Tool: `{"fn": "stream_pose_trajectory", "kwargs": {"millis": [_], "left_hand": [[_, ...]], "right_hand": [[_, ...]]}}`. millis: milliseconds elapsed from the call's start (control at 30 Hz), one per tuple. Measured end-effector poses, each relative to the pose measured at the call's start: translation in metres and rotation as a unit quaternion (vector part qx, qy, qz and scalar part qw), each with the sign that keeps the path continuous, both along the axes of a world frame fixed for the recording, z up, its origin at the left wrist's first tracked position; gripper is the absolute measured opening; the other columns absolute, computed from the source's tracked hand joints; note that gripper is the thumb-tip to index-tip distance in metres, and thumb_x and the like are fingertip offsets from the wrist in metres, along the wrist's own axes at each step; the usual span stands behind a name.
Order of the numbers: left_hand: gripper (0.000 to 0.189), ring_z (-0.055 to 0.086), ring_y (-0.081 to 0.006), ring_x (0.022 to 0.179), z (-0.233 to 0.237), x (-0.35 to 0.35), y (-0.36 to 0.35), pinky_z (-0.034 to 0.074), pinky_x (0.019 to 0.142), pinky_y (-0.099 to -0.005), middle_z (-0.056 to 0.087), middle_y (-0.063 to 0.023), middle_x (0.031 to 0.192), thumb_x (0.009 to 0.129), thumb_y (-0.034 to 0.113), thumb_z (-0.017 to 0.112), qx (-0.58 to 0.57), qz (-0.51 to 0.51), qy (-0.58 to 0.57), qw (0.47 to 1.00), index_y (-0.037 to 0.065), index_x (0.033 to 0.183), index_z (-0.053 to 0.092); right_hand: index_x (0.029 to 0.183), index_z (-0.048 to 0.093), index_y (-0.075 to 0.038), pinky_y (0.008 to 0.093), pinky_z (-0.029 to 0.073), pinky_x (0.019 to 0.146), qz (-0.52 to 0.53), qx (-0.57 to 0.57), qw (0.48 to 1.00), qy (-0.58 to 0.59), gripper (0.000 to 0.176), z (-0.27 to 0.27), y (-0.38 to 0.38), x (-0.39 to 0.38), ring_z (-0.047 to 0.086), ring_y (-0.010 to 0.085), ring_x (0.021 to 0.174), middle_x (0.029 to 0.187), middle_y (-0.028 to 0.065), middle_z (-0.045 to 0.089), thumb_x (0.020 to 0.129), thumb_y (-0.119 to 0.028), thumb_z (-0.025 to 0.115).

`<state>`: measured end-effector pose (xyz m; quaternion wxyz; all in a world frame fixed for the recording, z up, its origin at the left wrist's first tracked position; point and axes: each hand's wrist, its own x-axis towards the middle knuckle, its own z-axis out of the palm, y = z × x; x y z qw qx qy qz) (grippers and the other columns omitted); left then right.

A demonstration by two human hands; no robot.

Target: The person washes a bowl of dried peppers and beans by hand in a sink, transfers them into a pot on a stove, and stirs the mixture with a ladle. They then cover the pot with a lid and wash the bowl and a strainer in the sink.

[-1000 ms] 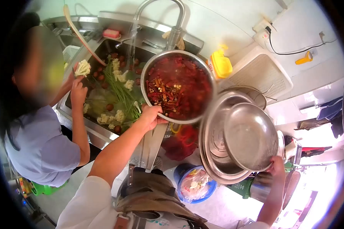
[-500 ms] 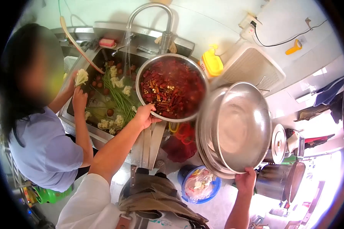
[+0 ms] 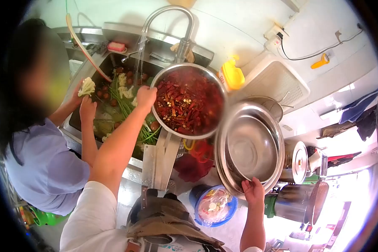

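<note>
Left hand (image 3: 147, 97) grips a bowl (image 3: 193, 136) of chilies (image 3: 185, 90) by its rim; right hand (image 3: 253, 190), loosely uncurled, touches a strainer (image 3: 255, 147) at its edge.

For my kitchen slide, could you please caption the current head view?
Left hand grips a bowl of red chillies, right hand at the rim of a strainer.

steel sink (image 3: 130, 167): green stalks (image 3: 122, 103) in water; floor (image 3: 124, 210): blue bucket (image 3: 234, 212)

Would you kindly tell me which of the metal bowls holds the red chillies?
It's the bowl at the left hand, beside the yellow bottle; the stacked bowls by the right hand show bare metal inside.
</note>
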<state>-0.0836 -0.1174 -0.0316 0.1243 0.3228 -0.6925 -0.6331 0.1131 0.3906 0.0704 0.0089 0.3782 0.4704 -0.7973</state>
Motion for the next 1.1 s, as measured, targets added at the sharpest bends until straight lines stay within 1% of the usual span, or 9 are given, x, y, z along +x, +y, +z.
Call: {"fn": "stream_pose_trajectory", "kwargs": {"millis": [67, 100, 167, 367, 500, 667, 700, 900, 1100], "left_hand": [[0.025, 0.056, -0.0307, 0.063, 0.007, -0.016, -0.014, 0.040, 0.060, -0.0440, 0.058, -0.0174, 0.066, 0.074, 0.019, 0.061, -0.029, -0.015, 0.013, 0.999, -0.006, 0.068, 0.057], [0.025, 0.057, -0.0316, 0.065, 0.015, -0.021, -0.016, 0.041, 0.061, -0.0435, 0.059, -0.0185, 0.067, 0.074, 0.019, 0.061, -0.043, -0.013, 0.022, 0.999, -0.006, 0.068, 0.058], [0.028, 0.062, -0.0341, 0.071, 0.018, -0.039, -0.022, 0.046, 0.066, -0.0418, 0.062, -0.0210, 0.070, 0.074, 0.021, 0.062, -0.090, -0.013, 0.035, 0.995, -0.006, 0.070, 0.064], [0.044, 0.064, -0.0365, 0.081, 0.005, -0.115, -0.039, 0.048, 0.072, -0.0427, 0.065, -0.0246, 0.083, 0.080, 0.037, 0.059, -0.146, -0.219, -0.006, 0.965, -0.006, 0.079, 0.066], [0.044, 0.061, -0.0264, 0.075, 0.016, -0.126, -0.039, 0.046, 0.070, -0.0382, 0.065, -0.0186, 0.082, 0.084, 0.035, 0.061, -0.229, -0.295, 0.006, 0.928, -0.007, 0.097, 0.064], [0.035, 0.059, -0.0230, 0.071, 0.018, -0.108, -0.047, 0.046, 0.068, -0.0356, 0.064, -0.0146, 0.079, 0.080, 0.026, 0.068, -0.149, -0.303, 0.016, 0.941, -0.003, 0.099, 0.066], [0.029, 0.063, -0.0299, 0.077, 0.007, -0.110, -0.050, 0.048, 0.070, -0.0392, 0.065, -0.0204, 0.087, 0.074, 0.023, 0.064, -0.111, -0.285, 0.020, 0.952, 0.001, 0.092, 0.067], [0.030, 0.063, -0.0353, 0.073, 0.005, -0.076, -0.067, 0.048, 0.067, -0.0422, 0.063, -0.0242, 0.076, 0.072, 0.022, 0.064, -0.179, -0.222, -0.006, 0.959, -0.007, 0.080, 0.064], [0.025, 0.062, -0.0297, 0.062, 0.047, -0.016, -0.076, 0.048, 0.061, -0.0397, 0.061, -0.0200, 0.065, 0.074, 0.019, 0.063, -0.076, -0.129, 0.022, 0.988, -0.006, 0.075, 0.063]], "right_hand": [[0.109, 0.046, 0.006, 0.0426, 0.054, 0.074, 0.018, -0.031, 0.999, 0.028, 0.028, 0.013, -0.006, 0.006, 0.061, 0.0269, 0.072, 0.091, 0.0191, 0.059, 0.091, -0.014, 0.052], [0.114, 0.042, 0.007, 0.0411, 0.055, 0.071, 0.187, 0.321, 0.923, 0.102, 0.035, 0.010, -0.007, 0.023, 0.062, 0.0271, 0.074, 0.097, 0.0193, 0.058, 0.090, -0.014, 0.053], [0.112, 0.046, 0.006, 0.0355, 0.056, 0.066, -0.050, 0.258, 0.965, -0.003, 0.032, 0.058, -0.074, 0.037, 0.063, 0.0248, 0.075, 0.096, 0.0179, 0.060, 0.088, -0.014, 0.055], [0.110, 0.053, -0.001, 0.0371, 0.053, 0.070, 0.292, 0.197, 0.932, 0.084, 0.028, -0.038, -0.234, -0.011, 0.062, 0.0232, 0.082, 0.098, 0.0145, 0.060, 0.092, -0.024, 0.052], [0.121, 0.047, -0.004, 0.0433, 0.051, 0.080, -0.010, -0.039, 0.993, 0.115, 0.037, -0.091, -0.287, -0.098, 0.057, 0.0266, 0.101, 0.115, 0.0122, 0.055, 0.092, -0.025, 0.054], [0.118, 0.046, 0.003, 0.0354, 0.044, 0.084, -0.059, 0.145, 0.981, 0.113, 0.033, -0.115, -0.276, -0.126, 0.053, 0.0239, 0.098, 0.119, 0.0144, 0.051, 0.087, -0.005, 0.051], [0.117, 0.047, 0.005, 0.0352, 0.045, 0.083, -0.054, 0.145, 0.981, 0.121, 0.035, -0.117, -0.274, -0.128, 0.055, 0.0257, 0.095, 0.117, 0.0152, 0.053, 0.082, -0.001, 0.049], [0.103, 0.049, 0.005, 0.0382, 0.051, 0.073, -0.020, 0.161, 0.968, 0.189, 0.026, -0.108, -0.278, -0.125, 0.058, 0.0251, 0.085, 0.096, 0.0130, 0.057, 0.077, 0.001, 0.047], [0.100, 0.051, 0.006, 0.0330, 0.047, 0.071, 0.054, 0.190, 0.953, 0.232, 0.024, -0.083, -0.277, -0.119, 0.057, 0.0219, 0.078, 0.093, 0.0112, 0.057, 0.077, 0.000, 0.047]]}}
